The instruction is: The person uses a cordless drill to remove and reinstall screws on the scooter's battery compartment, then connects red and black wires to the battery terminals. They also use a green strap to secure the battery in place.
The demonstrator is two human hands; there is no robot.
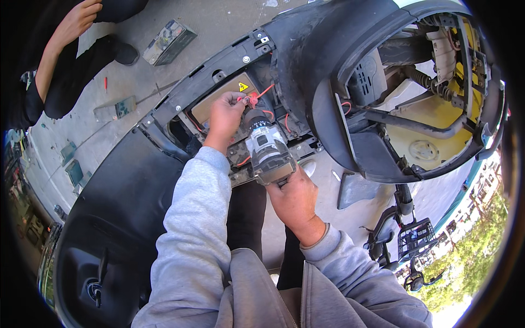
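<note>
Gripping the drill [267, 145], your right hand [295, 199] is clamped round its handle, most of which the tool's body hides. The drill reaches ahead of that hand, its chuck just beside your left hand [227, 116]. Your left fingertips are drawn together at the red fitting [253, 100]; you cannot tell whether they pinch it or only touch it, and the drill's tip is hard to make out there. Past your left hand, the brown panel [210, 104] sits inside the dark frame [191, 83]. Curved black bodywork [314, 52] walls off the right side, while open floor [128, 74] spreads beyond the frame toward a box [170, 42] and a partly cut-off co-worker's hand [79, 23].
</note>
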